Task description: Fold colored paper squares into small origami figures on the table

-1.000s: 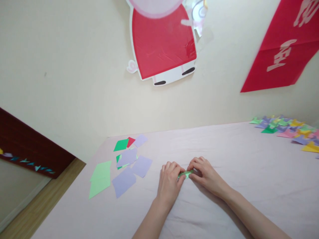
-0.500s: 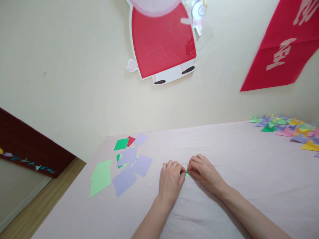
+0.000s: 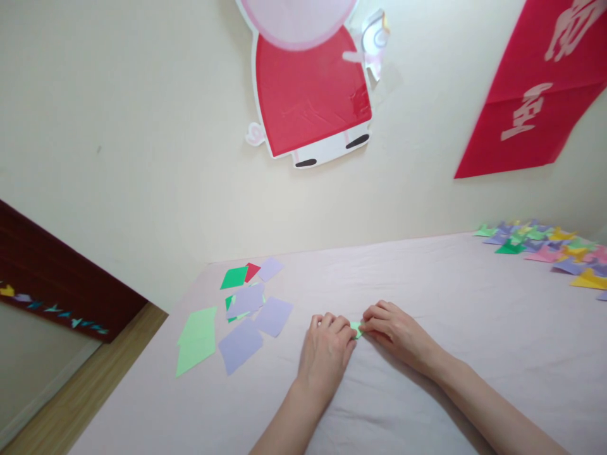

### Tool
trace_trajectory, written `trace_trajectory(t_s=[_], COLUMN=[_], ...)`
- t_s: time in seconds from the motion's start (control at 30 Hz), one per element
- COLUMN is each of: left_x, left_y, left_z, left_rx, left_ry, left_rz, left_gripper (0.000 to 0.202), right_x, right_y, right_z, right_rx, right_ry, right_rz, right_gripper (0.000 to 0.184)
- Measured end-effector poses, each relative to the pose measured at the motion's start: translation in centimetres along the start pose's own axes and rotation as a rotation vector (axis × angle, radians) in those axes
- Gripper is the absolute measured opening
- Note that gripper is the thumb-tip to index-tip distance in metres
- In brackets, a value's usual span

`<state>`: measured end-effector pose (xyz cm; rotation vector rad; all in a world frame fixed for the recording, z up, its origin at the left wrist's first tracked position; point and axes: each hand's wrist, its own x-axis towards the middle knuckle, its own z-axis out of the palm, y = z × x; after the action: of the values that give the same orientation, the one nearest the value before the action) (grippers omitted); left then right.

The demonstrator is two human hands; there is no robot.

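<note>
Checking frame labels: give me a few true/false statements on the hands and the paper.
1. The left hand and right hand both pinch the green piece. True.
2. The flat sheets lie to the right of the hands. False: they lie to the left; the folded pile is at the far right.
3. A red sheet lies among the flat sheets. True.
4. The right hand holds scissors. False: it holds only the green piece.
5. The hands rest on bare wood. False: they rest on pale pink cloth.
</note>
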<state>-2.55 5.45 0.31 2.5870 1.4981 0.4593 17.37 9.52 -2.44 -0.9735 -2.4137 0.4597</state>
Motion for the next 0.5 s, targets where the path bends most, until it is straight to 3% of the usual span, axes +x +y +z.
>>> trace_trajectory(t_s=[0.23, 0.5], left_x=[0.6, 0.7], left_y=[0.5, 0.0], left_z=[0.7, 1.1], left_rx=[0.052, 0.063], left_ry=[-0.002, 0.079], left_rz=[-0.071, -0.030], left_gripper=[0.013, 0.004], right_x=[-0.1, 0.5], right_y=[-0.1, -0.1], right_z=[-0.4, 0.4], right_rx=[0.085, -0.060], right_ry=[0.046, 0.059], right_rz=[0.041, -0.028], right_gripper=[0.014, 0.013])
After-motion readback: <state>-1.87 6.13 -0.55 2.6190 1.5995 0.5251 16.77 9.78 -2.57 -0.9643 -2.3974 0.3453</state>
